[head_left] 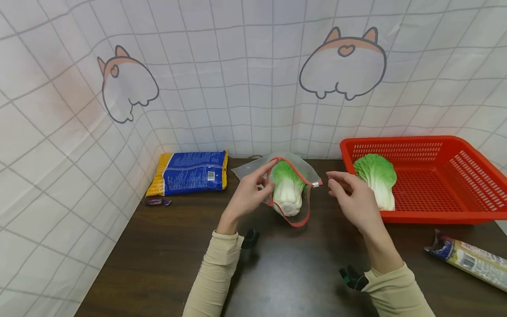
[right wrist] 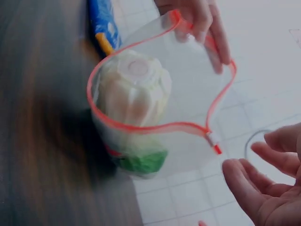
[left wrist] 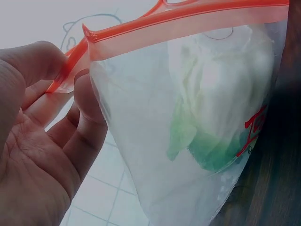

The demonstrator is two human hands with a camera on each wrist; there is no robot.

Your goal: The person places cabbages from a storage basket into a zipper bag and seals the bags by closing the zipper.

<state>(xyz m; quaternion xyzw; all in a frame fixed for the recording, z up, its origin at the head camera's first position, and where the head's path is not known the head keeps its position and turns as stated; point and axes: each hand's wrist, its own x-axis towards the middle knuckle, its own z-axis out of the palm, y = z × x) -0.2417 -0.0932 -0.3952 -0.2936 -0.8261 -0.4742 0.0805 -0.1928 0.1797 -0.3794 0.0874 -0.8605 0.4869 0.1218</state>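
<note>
A clear zip bag (head_left: 293,169) with a red zip rim lies on the dark table, its mouth open toward me. A green and white cabbage (head_left: 288,189) sits inside it. My left hand (head_left: 253,191) pinches the bag's left rim (left wrist: 70,70) between thumb and fingers. My right hand (head_left: 350,193) hovers just right of the bag's slider end (right wrist: 212,141), fingers loosely spread and holding nothing. The right wrist view looks into the bag's mouth at the cabbage (right wrist: 134,89). A second cabbage (head_left: 376,178) lies in the red basket (head_left: 467,176).
A blue and yellow packet (head_left: 190,172) lies at the back left, a small purple wrapped sweet (head_left: 157,201) in front of it. Another wrapped packet (head_left: 471,259) lies at the right front. A tiled cloth backdrop stands behind the table.
</note>
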